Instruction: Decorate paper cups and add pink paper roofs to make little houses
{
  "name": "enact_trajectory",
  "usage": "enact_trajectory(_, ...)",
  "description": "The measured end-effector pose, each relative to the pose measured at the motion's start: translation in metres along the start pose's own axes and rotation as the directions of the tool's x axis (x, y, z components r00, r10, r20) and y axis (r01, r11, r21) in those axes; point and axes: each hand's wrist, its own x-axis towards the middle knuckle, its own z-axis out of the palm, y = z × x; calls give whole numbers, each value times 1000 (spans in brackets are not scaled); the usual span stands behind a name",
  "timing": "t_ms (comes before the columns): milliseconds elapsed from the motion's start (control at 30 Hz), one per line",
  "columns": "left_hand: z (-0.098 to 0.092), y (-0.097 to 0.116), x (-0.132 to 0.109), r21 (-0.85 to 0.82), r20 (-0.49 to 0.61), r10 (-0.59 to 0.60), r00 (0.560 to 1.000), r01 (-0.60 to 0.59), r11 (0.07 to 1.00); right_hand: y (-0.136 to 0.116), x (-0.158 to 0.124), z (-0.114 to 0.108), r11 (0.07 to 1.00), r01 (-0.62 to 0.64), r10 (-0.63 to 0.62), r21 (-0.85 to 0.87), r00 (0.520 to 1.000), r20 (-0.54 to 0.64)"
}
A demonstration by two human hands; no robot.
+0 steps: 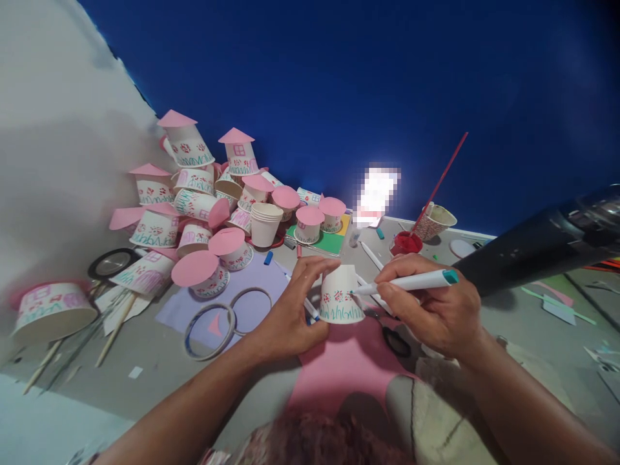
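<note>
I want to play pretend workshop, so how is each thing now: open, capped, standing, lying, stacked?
Cup in the left hand's fingers: upside down, drawn on, roofless
Marker in the right hand: uncapped, tip at the cup
Teal cap: lying loose
Plain cups: nested in a stack
Roofed cups: piled up, some tipped over
Tape rings: lying flat
Red tub: open, stick leaning in it

your cup (pixel 341 287): white, red-and-green dabs above teal squiggles | your marker (pixel 416 280), right of the cup: white, teal end | paper (pixel 339 371) your side of the cup: plain pink | wall (pixel 310 97) beyond the cup: straight-up deep blue
</note>
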Motion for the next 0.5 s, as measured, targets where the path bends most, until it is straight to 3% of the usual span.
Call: enact_trajectory(500, 1, 0, 0, -18, -3, -12, 1000, 12, 1000, -3, 2, -2, 998, -51, 52, -30, 999, 8)
